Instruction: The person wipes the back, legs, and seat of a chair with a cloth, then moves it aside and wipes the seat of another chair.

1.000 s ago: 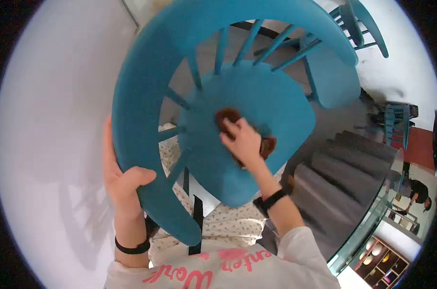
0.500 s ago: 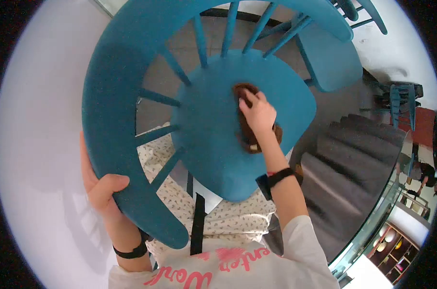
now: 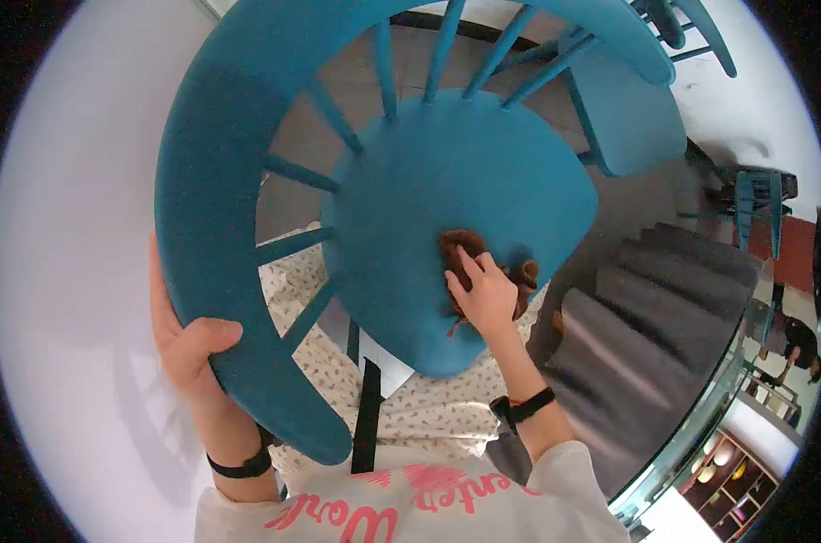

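Observation:
A blue wooden chair [image 3: 392, 181] with a curved backrest and spindles fills the middle of the view. My left hand [image 3: 196, 348] grips the outer rim of its backrest at the lower left, thumb over the top. On the lower right of the seat, my right hand [image 3: 484, 294] presses a crumpled brown cloth [image 3: 460, 249] against the surface, fingers bent into it. Part of the cloth bunches out on the far side of the hand. The palm hides the cloth's middle.
A white wall [image 3: 75, 271] runs close on the left. Grey stairs [image 3: 645, 317] descend at the right beside a glass railing [image 3: 691, 425]. Another blue chair [image 3: 627, 109] stands at the upper right. A person [image 3: 797, 348] and a shelf [image 3: 731, 480] appear far right.
My right hand has drawn the brown cloth across the seat toward my body, from near the seat's middle to its lower right. My left hand keeps its hold on the backrest.

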{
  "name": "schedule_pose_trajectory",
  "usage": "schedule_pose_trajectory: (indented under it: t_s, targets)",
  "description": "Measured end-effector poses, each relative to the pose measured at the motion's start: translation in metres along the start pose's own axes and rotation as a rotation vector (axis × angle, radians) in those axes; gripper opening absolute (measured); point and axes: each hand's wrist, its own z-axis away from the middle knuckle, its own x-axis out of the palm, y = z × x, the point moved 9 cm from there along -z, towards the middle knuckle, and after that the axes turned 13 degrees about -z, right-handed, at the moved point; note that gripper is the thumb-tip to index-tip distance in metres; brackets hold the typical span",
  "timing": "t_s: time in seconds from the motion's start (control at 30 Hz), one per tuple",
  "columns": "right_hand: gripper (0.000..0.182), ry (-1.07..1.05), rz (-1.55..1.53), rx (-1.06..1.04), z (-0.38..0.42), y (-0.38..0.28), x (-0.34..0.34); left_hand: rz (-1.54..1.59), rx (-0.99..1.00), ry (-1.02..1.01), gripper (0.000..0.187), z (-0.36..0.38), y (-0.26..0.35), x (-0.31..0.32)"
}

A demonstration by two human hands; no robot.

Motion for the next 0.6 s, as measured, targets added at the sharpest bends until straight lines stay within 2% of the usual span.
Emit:
schedule_pose_trajectory:
  t_s: [0.1, 0.27, 0.33, 0.47, 0.5, 0.57, 0.6]
  targets:
    - [0.032, 0.077, -0.027, -0.067, -0.018, 0.005, -0.003, 0.008, 0.005, 0.01, 0.081, 0.0, 0.0, 0.0]
    - [0.028, 0.077, -0.026, -0.117, -0.081, 0.011, 0.001, -0.025, -0.015, 0.057, 0.086, 0.004, -0.003, -0.005]
    - [0.026, 0.16, 0.036, -0.118, -0.114, 0.016, -0.008, -0.016, 0.006, 0.073, 0.087, 0.003, 0.001, -0.007]
    - [0.036, 0.191, 0.152, 0.153, -0.194, 0.061, -0.009, -0.041, -0.016, 0.105, 0.09, 0.008, -0.001, -0.01]
    - [0.036, 0.193, 0.146, 0.158, -0.214, 0.06, -0.011, -0.062, -0.02, 0.108, 0.09, 0.007, -0.001, -0.01]
    - [0.043, -0.009, 0.22, 0.349, -0.237, 0.068, -0.004, -0.047, -0.019, 0.115, 0.09, 0.008, 0.001, -0.005]
    - [0.043, -0.01, 0.22, 0.352, -0.234, 0.068, -0.003, -0.022, -0.022, 0.125, 0.089, 0.01, 0.001, -0.005]
